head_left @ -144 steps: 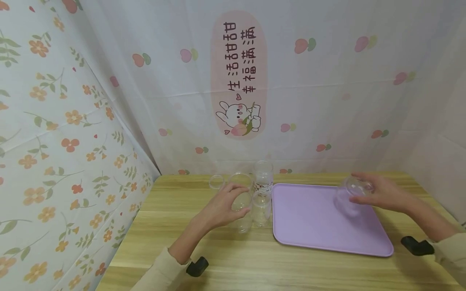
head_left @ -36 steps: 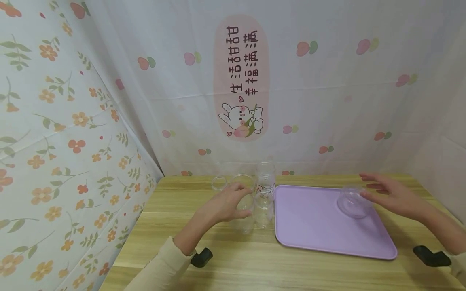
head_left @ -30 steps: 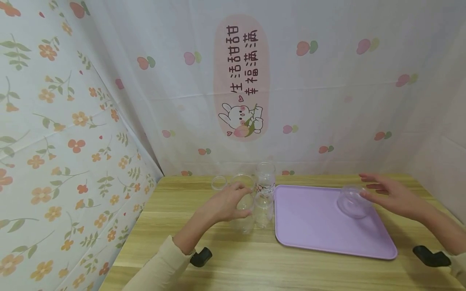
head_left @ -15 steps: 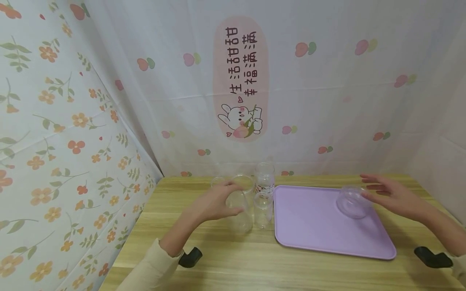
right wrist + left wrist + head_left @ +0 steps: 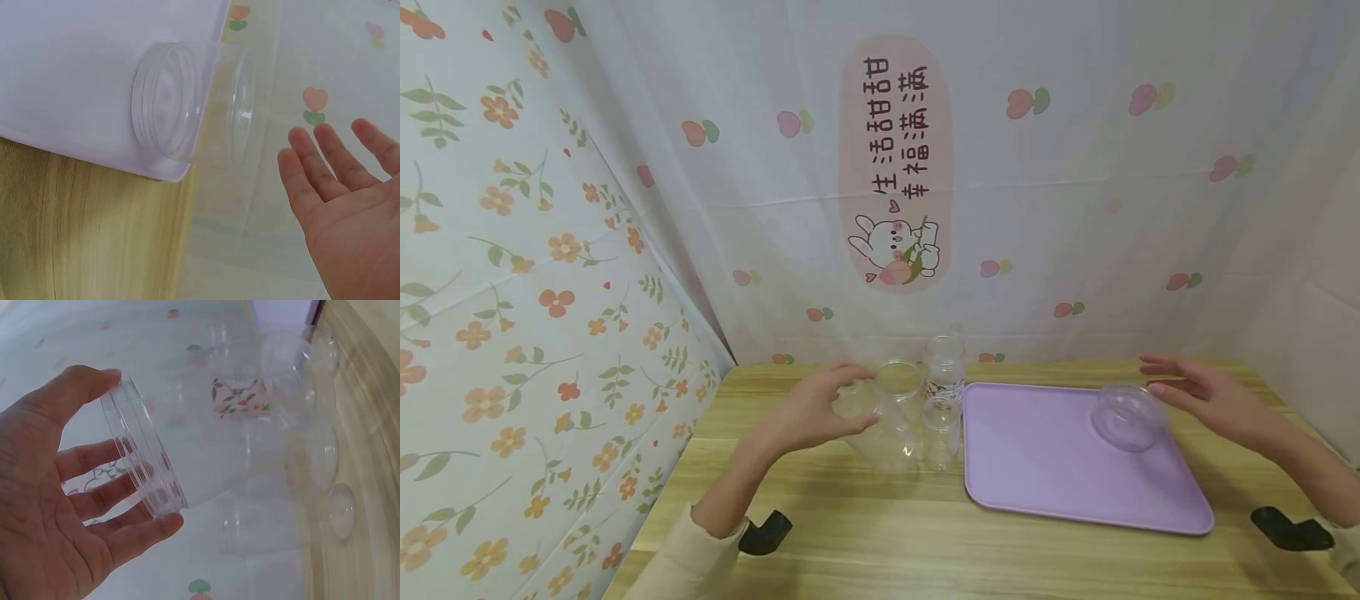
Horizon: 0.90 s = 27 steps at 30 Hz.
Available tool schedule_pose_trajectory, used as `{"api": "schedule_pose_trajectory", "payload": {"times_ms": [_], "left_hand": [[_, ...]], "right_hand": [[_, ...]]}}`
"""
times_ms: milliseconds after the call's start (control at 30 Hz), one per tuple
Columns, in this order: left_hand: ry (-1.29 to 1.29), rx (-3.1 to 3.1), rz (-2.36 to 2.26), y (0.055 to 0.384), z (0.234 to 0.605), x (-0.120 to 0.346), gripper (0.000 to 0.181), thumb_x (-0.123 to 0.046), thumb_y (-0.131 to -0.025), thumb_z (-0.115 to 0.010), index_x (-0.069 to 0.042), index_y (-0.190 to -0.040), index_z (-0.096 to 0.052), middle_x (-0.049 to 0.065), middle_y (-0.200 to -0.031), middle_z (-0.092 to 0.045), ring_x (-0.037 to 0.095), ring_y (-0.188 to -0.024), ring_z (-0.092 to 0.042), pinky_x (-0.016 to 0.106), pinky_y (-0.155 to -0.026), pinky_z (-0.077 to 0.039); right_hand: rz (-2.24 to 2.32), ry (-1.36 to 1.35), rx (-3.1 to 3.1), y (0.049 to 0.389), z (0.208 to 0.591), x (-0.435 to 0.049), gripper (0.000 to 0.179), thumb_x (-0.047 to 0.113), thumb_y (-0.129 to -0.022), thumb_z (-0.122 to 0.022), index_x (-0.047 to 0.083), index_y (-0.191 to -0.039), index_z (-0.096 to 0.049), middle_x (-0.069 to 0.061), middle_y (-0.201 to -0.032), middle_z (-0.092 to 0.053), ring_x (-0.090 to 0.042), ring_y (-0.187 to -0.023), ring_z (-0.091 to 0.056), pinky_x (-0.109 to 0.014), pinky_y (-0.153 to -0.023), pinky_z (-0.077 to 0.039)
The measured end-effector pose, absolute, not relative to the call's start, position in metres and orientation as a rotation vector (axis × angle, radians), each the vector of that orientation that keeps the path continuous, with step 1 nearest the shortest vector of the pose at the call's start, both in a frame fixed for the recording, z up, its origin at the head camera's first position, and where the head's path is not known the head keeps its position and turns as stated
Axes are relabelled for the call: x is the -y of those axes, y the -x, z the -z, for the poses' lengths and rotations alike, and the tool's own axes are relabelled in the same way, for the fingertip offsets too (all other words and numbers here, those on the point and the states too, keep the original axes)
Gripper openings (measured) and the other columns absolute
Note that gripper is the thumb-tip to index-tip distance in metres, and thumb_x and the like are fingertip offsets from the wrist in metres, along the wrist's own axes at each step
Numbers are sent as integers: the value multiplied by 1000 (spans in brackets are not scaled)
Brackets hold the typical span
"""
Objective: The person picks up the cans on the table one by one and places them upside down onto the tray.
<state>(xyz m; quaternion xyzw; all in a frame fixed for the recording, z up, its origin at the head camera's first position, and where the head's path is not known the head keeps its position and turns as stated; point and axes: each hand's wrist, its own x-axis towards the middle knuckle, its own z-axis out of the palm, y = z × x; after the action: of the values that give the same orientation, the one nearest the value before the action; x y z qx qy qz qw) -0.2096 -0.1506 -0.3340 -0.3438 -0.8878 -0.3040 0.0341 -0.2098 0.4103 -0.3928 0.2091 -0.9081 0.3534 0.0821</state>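
Note:
My left hand (image 5: 805,417) grips a clear plastic jar (image 5: 887,437) around its ribbed mouth. The jar leans, mouth toward the left and base toward the right; in the left wrist view thumb and fingers span the ribbed rim (image 5: 144,447). On the lilac tray (image 5: 1037,454), near its far right corner, another clear jar (image 5: 1126,421) stands mouth down, its ribbed end against the tray in the right wrist view. My right hand (image 5: 1213,404) hovers just right of that jar, fingers extended and holding nothing; a gap separates the fingers (image 5: 331,156) from it.
Behind and right of the leaning jar stand several clear containers: a wide jar (image 5: 898,379), a tall one with a printed label (image 5: 943,390) and a slim one (image 5: 942,446) near the tray's left edge. A patterned curtain (image 5: 1060,208) hangs behind the wooden table (image 5: 880,542).
My right hand has let go of the jar, which now stands on the tray. My left hand has moved left, tipping its jar from upright to leaning.

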Motion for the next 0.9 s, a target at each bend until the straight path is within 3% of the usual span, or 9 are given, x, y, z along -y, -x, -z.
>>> {"api": "schedule_pose_trajectory", "payload": {"times_ms": [133,367,533,900], "left_hand": [[1014,2738,1073,205,330,161,53,-29,-90,-80,-9,-136,-62,7,-135,-60,31,-120,-58,47,-97,-51],[928,2690,1271,199,326,179,53,-29,-91,-80,-14,-138,-61,3,-139,-56,34,-125,-56,53,-99,-49],[881,2617,1398,198,325,190,52,-26,-92,-78,-18,-140,-60,4,-139,-56,30,-126,-55,55,-101,-47],[802,2404,1573,203,328,202,47,-10,-96,-72,-7,-141,-57,15,-144,-53,33,-129,-53,51,-101,-48]], "right_hand": [[-1063,-585,2749,207,388,-410,48,10,-103,-59,-2,-148,-45,5,-133,-59,12,-108,-52,-16,-79,-49],[-1298,-642,2671,202,386,-413,44,5,-107,-47,2,-151,-42,12,-135,-58,-1,-117,-59,-20,-85,-52],[-1511,-734,2559,204,386,-415,41,0,-109,-37,-4,-151,-38,5,-137,-57,-9,-120,-60,-22,-92,-52],[-2143,-1080,2188,209,382,-420,48,-8,-108,-17,-5,-154,-31,-4,-143,-55,-18,-128,-56,-28,-101,-46]]}}
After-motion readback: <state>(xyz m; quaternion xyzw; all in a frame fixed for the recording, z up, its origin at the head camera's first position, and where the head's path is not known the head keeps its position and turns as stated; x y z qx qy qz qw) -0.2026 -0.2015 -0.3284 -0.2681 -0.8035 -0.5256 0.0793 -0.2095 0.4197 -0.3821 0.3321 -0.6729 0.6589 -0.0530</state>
